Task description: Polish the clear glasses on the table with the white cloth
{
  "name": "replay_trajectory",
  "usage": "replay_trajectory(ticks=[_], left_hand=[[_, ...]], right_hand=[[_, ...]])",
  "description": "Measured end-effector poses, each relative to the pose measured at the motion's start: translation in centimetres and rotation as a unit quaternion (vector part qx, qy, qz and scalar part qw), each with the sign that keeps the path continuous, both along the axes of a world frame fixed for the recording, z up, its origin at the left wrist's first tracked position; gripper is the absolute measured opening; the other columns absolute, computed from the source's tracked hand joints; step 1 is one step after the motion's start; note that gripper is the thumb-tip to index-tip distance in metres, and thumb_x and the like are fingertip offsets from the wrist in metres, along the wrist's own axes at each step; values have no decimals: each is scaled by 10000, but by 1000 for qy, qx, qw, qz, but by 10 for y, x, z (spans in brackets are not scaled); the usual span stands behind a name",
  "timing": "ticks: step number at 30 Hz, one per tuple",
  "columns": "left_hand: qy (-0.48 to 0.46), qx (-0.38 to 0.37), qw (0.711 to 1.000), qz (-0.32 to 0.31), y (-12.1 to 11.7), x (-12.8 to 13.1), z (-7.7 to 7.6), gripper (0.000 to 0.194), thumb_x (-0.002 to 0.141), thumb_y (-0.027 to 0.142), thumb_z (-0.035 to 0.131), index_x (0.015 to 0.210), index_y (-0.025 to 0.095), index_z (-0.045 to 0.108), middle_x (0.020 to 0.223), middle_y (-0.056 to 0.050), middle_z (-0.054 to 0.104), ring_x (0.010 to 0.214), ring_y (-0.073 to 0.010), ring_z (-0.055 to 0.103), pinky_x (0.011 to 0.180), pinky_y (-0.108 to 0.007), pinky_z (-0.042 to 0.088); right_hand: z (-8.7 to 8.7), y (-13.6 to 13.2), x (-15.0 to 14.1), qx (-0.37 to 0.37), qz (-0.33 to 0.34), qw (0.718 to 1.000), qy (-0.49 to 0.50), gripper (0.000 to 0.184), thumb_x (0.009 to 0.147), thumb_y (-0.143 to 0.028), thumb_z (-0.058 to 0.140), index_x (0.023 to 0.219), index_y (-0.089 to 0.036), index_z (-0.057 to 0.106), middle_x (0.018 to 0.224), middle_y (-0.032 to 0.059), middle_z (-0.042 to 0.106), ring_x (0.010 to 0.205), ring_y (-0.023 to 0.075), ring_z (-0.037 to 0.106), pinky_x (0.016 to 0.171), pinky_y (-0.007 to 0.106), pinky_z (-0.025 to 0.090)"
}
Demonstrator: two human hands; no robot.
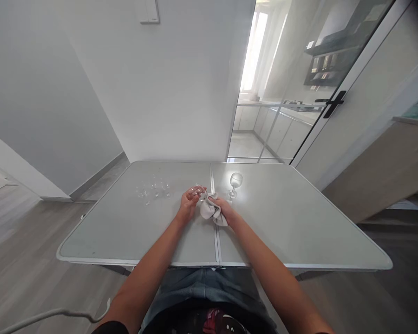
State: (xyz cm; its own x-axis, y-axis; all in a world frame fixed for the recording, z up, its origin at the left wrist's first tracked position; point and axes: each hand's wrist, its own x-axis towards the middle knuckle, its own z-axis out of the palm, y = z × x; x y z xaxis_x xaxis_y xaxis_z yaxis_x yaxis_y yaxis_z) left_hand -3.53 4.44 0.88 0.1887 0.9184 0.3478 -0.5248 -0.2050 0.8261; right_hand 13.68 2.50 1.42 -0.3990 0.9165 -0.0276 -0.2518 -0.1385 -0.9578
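My left hand point(189, 200) is closed around a small clear glass point(198, 190), held just above the middle of the table. Bunched in my right hand point(225, 209) is a whitish cloth point(211, 211), which meets the right side of that glass. Part of the glass is hidden by fingers and cloth, so its full shape does not show. Beyond my right hand a stemmed glass point(236, 180) stands upright on the table. Off to the left of my left hand sits a group of several small clear glasses point(156, 189), hard to make out against the tabletop.
The pale folding table point(282, 222) has a metal seam down its middle and a metal rim. A white wall point(174, 106) rises behind it. At the right are a glazed door point(282, 93) with a black handle and a wooden shelf unit point(376, 167).
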Motion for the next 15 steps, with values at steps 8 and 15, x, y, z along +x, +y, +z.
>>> replay_trajectory(ticks=[8, 15], left_hand=[[0, 7, 1000, 22, 3, -2, 0, 584, 692, 445, 861, 1165, 151, 688, 1211, -178, 699, 1179, -321, 636, 1072, -465, 418], [14, 6, 999, 46, 3, -1, 0, 568, 674, 401, 876, 1160, 171, 695, 1228, -165, 698, 1234, -324, 609, 1080, -470, 419]], right_hand=[[0, -2, -2, 177, -70, 970, -149, 258, 847, -448, 665, 826, -197, 611, 698, -11, 590, 639, 140, 528, 617, 246, 406], [1, -7, 0, 353, -166, 825, -408, 42, 836, -210, 548, 869, -208, 574, 828, 38, 615, 749, 176, 519, 649, 257, 338]])
